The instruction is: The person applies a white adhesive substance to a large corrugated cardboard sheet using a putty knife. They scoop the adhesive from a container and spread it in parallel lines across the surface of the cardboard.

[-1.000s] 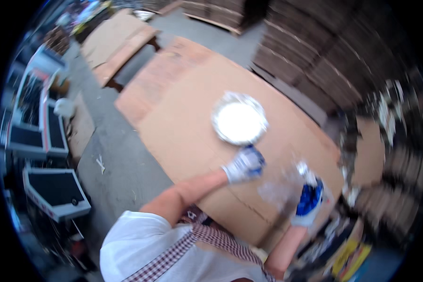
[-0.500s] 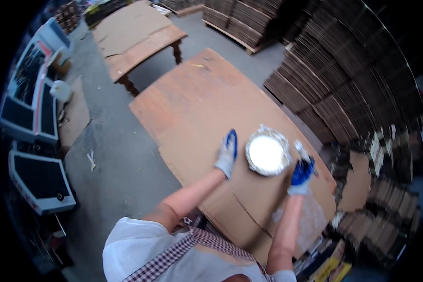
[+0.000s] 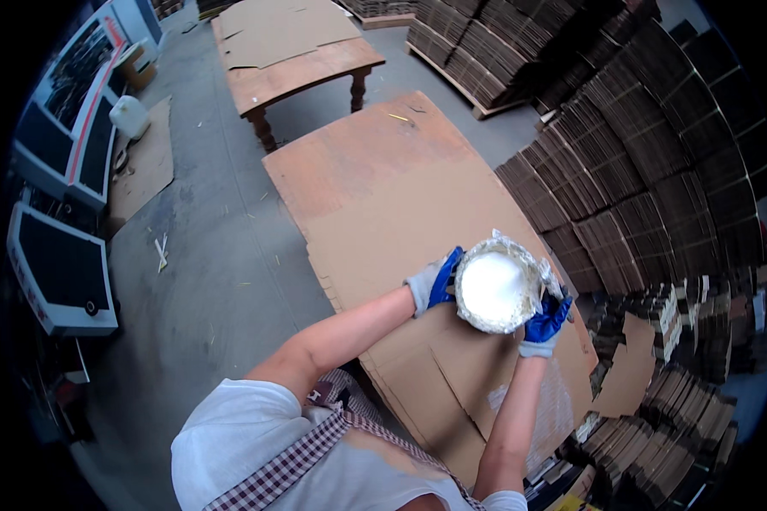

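A round bowl, its rim wrapped in crinkled silvery film, holds something bright white and stands above the cardboard-covered table. My left hand, in a grey-and-blue work glove, presses its fingers against the bowl's left side. At the right side, my gloved right hand is closed around a short, silvery-white object that points up beside the rim. What kind of object it is cannot be made out, and the fingers partly cover it. Whether the right hand also touches the bowl is unclear.
Brown cardboard covers most of the wooden table, with clear plastic film at its near right. Another table stands beyond. Flat cardboard stacks line the right side; grey machine panels stand at left.
My left hand has moved right, from apart to against the bowl. My right hand, still holding the silvery object, has come closer to the bowl's right side. The view has shifted.
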Tool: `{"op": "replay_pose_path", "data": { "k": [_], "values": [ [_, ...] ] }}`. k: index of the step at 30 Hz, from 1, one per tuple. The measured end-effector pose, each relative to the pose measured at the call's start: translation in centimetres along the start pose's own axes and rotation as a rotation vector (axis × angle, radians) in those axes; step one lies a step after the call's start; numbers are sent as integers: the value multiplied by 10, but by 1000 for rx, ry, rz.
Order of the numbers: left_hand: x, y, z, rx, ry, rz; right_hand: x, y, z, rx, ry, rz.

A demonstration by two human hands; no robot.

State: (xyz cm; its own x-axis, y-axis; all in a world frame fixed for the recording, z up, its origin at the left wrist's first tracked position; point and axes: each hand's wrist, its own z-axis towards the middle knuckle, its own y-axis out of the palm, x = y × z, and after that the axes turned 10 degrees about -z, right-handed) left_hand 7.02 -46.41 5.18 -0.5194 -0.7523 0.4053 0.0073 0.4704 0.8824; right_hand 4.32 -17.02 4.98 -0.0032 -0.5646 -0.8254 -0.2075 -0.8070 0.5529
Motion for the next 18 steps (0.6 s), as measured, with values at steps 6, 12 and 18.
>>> {"op": "replay_pose_path", "data": {
  "k": [6,12,18],
  "values": [
    [25,-1,-125,-123,439,340,14,91,-72,-114,182,80],
    [63,-54,-263,177,485,203,92,205,-131,-316,331,88],
    [157,-116,-395,252,687,43,192,358,-202,-468,493,129]
  ]
}}
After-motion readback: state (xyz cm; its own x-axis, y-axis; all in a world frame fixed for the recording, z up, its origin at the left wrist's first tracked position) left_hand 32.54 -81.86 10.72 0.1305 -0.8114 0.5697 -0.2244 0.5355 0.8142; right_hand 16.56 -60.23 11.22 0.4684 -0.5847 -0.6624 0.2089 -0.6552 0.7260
